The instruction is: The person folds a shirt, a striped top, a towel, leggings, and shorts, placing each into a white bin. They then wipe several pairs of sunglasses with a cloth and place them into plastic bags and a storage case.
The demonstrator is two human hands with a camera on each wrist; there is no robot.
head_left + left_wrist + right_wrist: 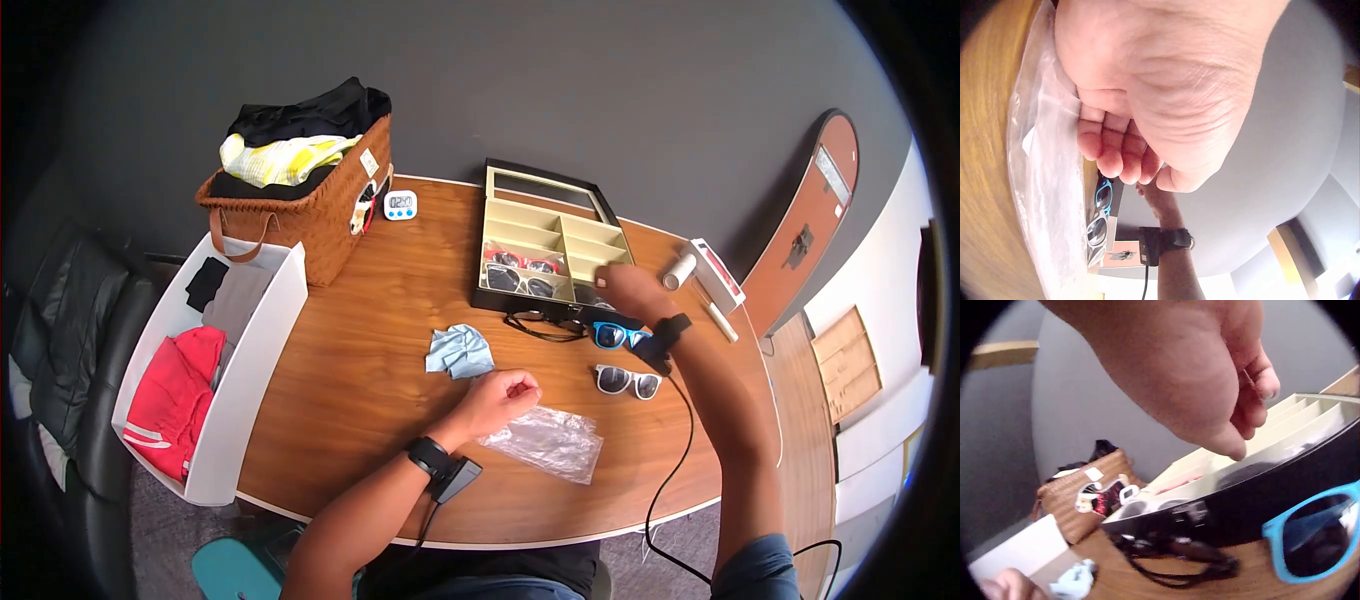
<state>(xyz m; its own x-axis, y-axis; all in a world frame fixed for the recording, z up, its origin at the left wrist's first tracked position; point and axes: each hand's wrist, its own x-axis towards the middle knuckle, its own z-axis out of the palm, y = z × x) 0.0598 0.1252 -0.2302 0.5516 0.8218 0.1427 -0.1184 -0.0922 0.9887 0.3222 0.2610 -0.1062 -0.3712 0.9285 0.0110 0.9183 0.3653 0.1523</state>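
My right hand (632, 290) is over the front right compartment of a black glasses case (525, 229) with cream dividers. Its fingers are loosely curled, and none show gripping anything. Below them, dark-lensed glasses (588, 294) in clear wrap lie in that compartment. Red glasses (541, 267) and white-framed sunglasses (508, 281) occupy compartments to the left. Near the table's front, my left hand (502, 396) rests with relaxed, bent fingers beside a flat clear plastic bag (560, 447). Black glasses (545, 326), blue sunglasses (608, 335) and white sunglasses (628, 382) lie in front of the case.
A crumpled light-blue cloth (460, 352) lies left of centre. On the left stand a white bin (262, 400) of clothes and a wicker basket (325, 225), with a white timer (400, 206) beside it. A white box (716, 272) and a white roll (680, 272) stand right.
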